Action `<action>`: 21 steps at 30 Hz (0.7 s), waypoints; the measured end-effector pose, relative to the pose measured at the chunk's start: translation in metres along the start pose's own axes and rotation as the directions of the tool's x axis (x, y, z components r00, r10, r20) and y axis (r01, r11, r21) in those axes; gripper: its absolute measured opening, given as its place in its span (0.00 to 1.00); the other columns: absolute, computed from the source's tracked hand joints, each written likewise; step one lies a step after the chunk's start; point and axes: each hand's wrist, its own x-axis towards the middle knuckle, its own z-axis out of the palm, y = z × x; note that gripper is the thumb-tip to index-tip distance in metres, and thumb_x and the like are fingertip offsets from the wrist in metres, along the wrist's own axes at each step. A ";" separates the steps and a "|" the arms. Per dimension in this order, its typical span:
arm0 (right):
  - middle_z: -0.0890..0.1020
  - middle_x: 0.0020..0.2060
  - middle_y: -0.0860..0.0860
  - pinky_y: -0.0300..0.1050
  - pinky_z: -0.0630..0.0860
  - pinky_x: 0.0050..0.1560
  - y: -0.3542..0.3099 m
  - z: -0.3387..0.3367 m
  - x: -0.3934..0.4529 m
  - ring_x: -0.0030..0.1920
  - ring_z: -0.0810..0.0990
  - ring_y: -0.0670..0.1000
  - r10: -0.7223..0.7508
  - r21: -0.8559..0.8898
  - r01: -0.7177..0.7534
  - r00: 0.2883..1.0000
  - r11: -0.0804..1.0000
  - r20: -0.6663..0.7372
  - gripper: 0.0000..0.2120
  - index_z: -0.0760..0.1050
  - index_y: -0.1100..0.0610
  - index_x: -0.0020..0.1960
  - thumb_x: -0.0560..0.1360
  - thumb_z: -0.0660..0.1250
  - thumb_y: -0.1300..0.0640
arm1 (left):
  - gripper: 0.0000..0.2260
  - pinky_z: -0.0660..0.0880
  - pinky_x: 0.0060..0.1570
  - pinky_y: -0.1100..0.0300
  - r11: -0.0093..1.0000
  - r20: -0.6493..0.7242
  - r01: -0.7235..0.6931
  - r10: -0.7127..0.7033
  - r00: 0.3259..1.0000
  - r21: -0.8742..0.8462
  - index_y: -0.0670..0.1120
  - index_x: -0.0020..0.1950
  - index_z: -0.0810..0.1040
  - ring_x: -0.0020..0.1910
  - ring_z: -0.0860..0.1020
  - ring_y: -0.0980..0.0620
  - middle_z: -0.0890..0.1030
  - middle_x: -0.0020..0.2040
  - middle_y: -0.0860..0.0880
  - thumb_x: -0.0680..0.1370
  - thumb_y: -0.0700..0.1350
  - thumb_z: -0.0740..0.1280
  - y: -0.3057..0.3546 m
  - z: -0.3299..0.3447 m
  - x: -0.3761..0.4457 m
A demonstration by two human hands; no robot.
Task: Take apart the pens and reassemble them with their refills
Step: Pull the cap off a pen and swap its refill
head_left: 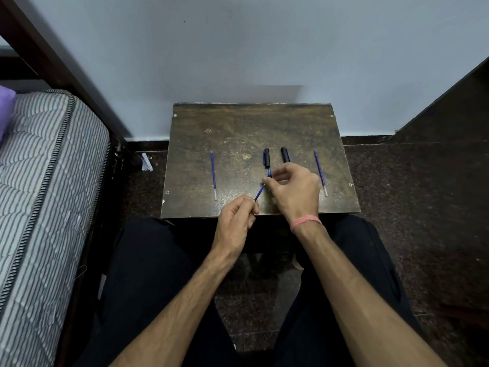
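Observation:
A small dark wooden table carries the pen parts. My left hand pinches the near end of a thin blue refill that slants up to the right. My right hand pinches a small blue pen piece at the refill's far tip; whatever else it holds is hidden under the palm. Two dark pen caps lie side by side just beyond my right hand. One loose blue refill lies at the left of the table, another at the right.
A striped mattress in a dark bed frame stands close on the left. A pale wall rises right behind the table. Dark speckled floor surrounds it, with a scrap of white paper at the left. My legs in dark trousers sit below.

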 end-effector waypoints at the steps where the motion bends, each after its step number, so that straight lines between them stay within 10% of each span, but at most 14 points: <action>1: 0.89 0.38 0.44 0.45 0.85 0.51 -0.002 0.002 0.001 0.39 0.88 0.43 -0.011 -0.036 0.011 1.000 0.999 0.001 0.07 0.88 0.50 0.45 0.71 0.84 0.51 | 0.17 0.61 0.26 0.70 1.000 -0.004 0.006 -0.006 1.000 -0.004 0.47 0.41 0.78 0.25 0.64 0.61 0.68 0.28 0.55 0.88 0.39 0.62 0.000 0.000 0.000; 12: 0.90 0.40 0.46 0.43 0.83 0.50 -0.010 0.001 0.004 0.42 0.88 0.48 -0.035 -0.163 0.038 0.999 0.986 0.019 0.08 0.89 0.50 0.47 0.73 0.83 0.48 | 0.16 0.60 0.24 0.70 0.997 -0.013 0.054 -0.055 0.998 -0.053 0.48 0.40 0.78 0.24 0.63 0.61 0.68 0.29 0.53 0.87 0.39 0.61 0.003 -0.001 0.003; 18: 0.87 0.36 0.40 0.29 0.73 0.41 -0.005 -0.021 -0.011 0.32 0.79 0.35 -0.121 -0.201 0.112 0.992 0.973 -0.035 0.08 0.88 0.48 0.45 0.76 0.79 0.44 | 0.15 0.59 0.24 0.70 0.996 -0.016 0.069 -0.070 0.997 -0.057 0.47 0.42 0.78 0.23 0.63 0.61 0.68 0.29 0.53 0.87 0.40 0.62 0.004 -0.002 0.001; 21: 0.88 0.38 0.40 0.36 0.80 0.43 -0.001 -0.028 -0.033 0.35 0.85 0.39 -0.015 0.060 0.010 0.997 0.998 0.079 0.13 0.89 0.47 0.46 0.77 0.76 0.38 | 0.14 0.60 0.24 0.70 0.997 -0.003 0.059 -0.059 0.998 -0.051 0.46 0.44 0.79 0.24 0.63 0.61 0.68 0.29 0.53 0.88 0.40 0.62 0.005 -0.001 0.001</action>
